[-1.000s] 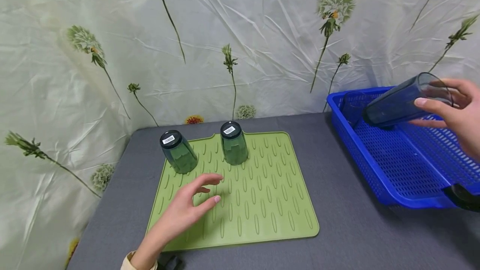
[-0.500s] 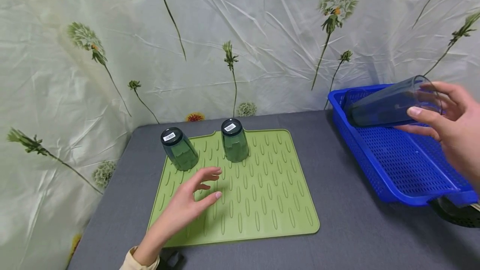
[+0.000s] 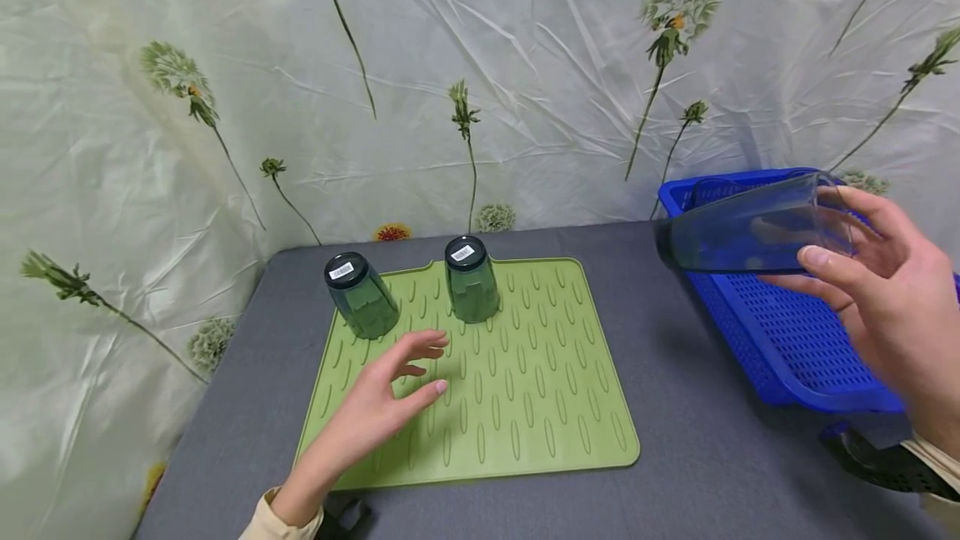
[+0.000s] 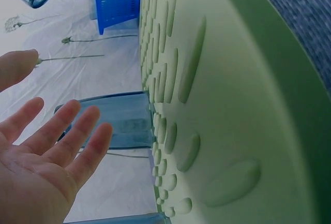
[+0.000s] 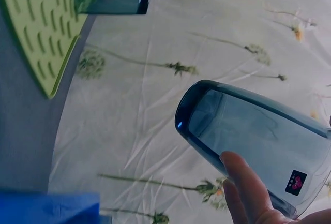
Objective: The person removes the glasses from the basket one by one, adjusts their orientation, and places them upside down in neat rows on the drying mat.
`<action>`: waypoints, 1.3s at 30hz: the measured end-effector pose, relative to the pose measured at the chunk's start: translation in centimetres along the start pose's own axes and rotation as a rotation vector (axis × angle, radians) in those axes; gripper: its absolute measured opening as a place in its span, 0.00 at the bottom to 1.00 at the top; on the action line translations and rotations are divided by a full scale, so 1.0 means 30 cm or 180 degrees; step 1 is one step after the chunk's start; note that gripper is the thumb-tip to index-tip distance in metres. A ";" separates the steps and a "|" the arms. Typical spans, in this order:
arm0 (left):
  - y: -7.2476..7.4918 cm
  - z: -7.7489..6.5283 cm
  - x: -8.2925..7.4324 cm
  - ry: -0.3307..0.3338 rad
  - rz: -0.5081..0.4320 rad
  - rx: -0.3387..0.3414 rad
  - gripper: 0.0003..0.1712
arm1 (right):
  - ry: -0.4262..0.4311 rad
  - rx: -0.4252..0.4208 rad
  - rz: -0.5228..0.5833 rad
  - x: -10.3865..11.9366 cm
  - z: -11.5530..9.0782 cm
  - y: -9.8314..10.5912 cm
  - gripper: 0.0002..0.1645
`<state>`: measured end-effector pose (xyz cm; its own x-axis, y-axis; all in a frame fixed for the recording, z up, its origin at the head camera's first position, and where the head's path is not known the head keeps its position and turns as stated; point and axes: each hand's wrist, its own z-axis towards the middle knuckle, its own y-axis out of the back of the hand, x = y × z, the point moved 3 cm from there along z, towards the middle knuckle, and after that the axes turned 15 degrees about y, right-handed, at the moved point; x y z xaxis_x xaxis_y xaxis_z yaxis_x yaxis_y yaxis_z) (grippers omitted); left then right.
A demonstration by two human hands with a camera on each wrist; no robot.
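Observation:
My right hand [image 3: 877, 273] grips a tall tinted glass [image 3: 742, 227] near its rim. The glass lies tilted almost level, its dark base pointing left, over the left edge of the blue basket [image 3: 772, 348]. In the right wrist view the held glass [image 5: 253, 131] shows a small dark label with a pink mark. My left hand [image 3: 390, 394] hovers over the green drying mat [image 3: 532, 373] with fingers apart and nothing in them. Two glasses stand upside down on the mat: one at its back left corner [image 3: 362, 298], another at the back middle [image 3: 471, 282].
Inside the basket's back left corner another clear glass [image 3: 712, 188] shows in part. Grey cloth [image 3: 660, 440] covers the table around the mat. A flower-print sheet [image 3: 555, 90] hangs behind the table.
My right hand has carried the glass left and slightly down, from inside the basket to over its left edge, turning it closer to level. The left hand has hardly moved.

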<state>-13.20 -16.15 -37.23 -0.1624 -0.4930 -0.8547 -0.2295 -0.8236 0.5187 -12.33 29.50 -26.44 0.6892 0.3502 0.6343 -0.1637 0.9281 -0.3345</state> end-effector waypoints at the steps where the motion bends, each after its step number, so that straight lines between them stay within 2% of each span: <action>1: 0.000 0.001 -0.001 0.0006 0.0001 -0.0003 0.34 | -0.0006 -0.0038 0.0037 -0.002 -0.005 -0.007 0.34; 3: -0.001 0.003 -0.005 0.0012 0.0003 -0.0004 0.34 | -0.0028 -0.0130 0.0040 -0.006 -0.015 -0.019 0.34; 7: -0.003 0.007 -0.011 0.0023 0.0008 0.0003 0.33 | -0.0099 -0.0234 -0.0271 -0.016 -0.036 -0.046 0.35; 10: -0.003 0.010 -0.016 0.0013 0.0002 0.0001 0.33 | -0.0120 -0.0201 -0.0448 -0.025 -0.050 -0.063 0.36; 18: -0.012 0.022 -0.028 -0.0117 -0.0080 0.0055 0.30 | -0.0187 -0.0159 -0.0366 -0.048 -0.082 -0.093 0.36; 30: -0.013 0.009 -0.034 -0.0133 -0.0038 0.0032 0.30 | -0.0351 -0.0059 -0.0105 -0.101 -0.103 -0.120 0.34; 39: -0.037 0.008 -0.033 -0.0144 -0.0020 0.0100 0.33 | -0.0480 0.0079 -0.0197 -0.136 -0.128 -0.153 0.34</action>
<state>-13.01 -14.68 -36.94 -0.2040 -0.4742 -0.8565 -0.2607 -0.8170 0.5144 -11.67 23.34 -30.18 0.5851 0.3056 0.7512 -0.1428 0.9506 -0.2754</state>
